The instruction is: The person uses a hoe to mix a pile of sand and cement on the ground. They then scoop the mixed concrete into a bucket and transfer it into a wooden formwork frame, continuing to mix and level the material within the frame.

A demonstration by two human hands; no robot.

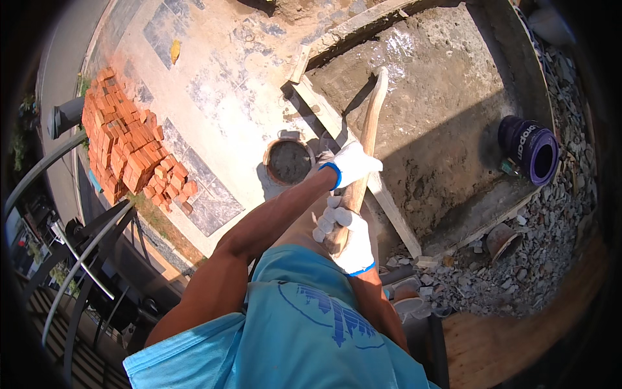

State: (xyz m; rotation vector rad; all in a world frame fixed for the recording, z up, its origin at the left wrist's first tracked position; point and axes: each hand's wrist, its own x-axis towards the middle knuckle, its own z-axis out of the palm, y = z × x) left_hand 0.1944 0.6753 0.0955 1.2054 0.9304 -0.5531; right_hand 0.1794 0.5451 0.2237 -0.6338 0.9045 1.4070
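Both my hands wear white work gloves with blue cuffs and grip a long wooden tool handle [373, 114]. My left hand [354, 166] is wrapped around the shaft at about its middle. Closer to my body, my right hand [351, 238] curls its fingers around the lower part. The handle slants away from me over a wooden board [396, 221]. Its far end reaches above wet grey mortar [413, 87] in a large shallow framed bed; no tool head can be made out there. A round bucket of grey mix [290, 162] stands left of my left hand.
Orange bricks [121, 141] are piled on the paving at left. A purple paint bucket [528, 148] lies tipped at the bed's right edge. Rubble [539, 257] and a small pot [503, 241] lie at the lower right. Curved metal bars [82, 272] stand at lower left.
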